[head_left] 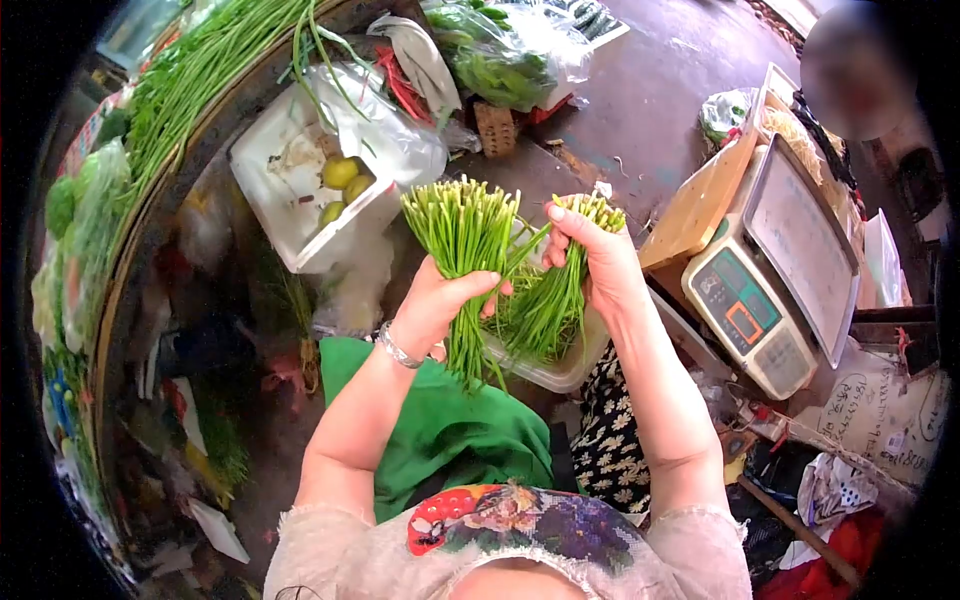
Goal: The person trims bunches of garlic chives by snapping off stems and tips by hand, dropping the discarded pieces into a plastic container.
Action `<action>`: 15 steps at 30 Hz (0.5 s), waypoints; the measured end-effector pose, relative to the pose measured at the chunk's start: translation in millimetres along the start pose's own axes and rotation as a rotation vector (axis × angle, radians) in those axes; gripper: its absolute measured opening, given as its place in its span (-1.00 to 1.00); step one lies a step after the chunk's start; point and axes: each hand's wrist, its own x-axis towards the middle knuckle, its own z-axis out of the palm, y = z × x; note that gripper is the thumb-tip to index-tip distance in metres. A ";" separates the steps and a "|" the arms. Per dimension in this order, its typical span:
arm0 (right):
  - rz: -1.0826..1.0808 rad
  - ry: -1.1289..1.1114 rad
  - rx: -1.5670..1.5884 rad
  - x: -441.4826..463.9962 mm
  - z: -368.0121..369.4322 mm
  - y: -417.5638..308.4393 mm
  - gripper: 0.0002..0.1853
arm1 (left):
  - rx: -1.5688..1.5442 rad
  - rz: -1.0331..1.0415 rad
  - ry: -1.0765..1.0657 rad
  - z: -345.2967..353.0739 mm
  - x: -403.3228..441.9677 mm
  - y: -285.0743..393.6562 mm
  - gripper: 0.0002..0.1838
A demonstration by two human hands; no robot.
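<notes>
My left hand point(448, 300), with a bracelet on its wrist, is closed round a thick bunch of thin green chive-like stalks point(462, 225), pale cut ends upward. A smaller bunch of the same stalks point(568, 290) is gripped by my right hand point(597, 248), its thumb near the cut ends. A few stalks cross between the two bunches. Below them, a pale plastic tub point(565, 378) holds more green stalks and stands in front of my lap. Part of its contents is hidden by the bunches and my hands.
A white foam box point(268, 190) with several yellow-green fruits stands to the left. Long green stalks point(215, 70) lie on a curved-looking ledge at upper left. At right is a weighing scale point(745, 315) beside a wooden board point(700, 205). Bagged vegetables point(500, 60) sit farther back.
</notes>
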 end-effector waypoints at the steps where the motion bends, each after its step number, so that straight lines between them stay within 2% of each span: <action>1: -0.055 0.019 -0.071 2.0 -5.2 -0.9 -0.79 | 0.002 0.002 -0.004 0.3 0.2 1.0 -0.65; 2: -0.110 0.032 -0.144 3.4 -9.3 -4.0 -0.81 | -0.007 0.007 0.026 0.0 -0.3 3.0 -0.65; 4: -0.258 0.277 -0.176 -1.8 -16.3 -22.5 -0.81 | -0.023 0.039 0.084 -5.1 -1.4 7.2 -0.65; 5: -0.264 0.414 -0.196 -5.4 -21.4 -32.8 -0.79 | -0.037 0.042 0.106 -10.1 0.0 7.2 -0.65; 6: -0.391 0.477 -0.200 -5.3 -28.5 -37.9 -0.77 | -0.057 0.045 0.132 -15.7 0.7 6.5 -0.65; 8: -0.619 0.494 -0.237 -4.1 -40.4 -43.3 -0.80 | -0.096 0.090 0.157 -24.1 -0.1 8.4 -0.66; 10: -0.736 0.536 -0.204 -8.4 -31.5 -47.3 -0.85 | -0.138 0.092 0.232 -22.1 0.6 11.0 -0.65; 15: -0.743 0.533 -0.203 -4.9 -39.7 -60.7 -0.84 | -0.146 0.144 0.323 -35.6 8.1 5.6 -0.67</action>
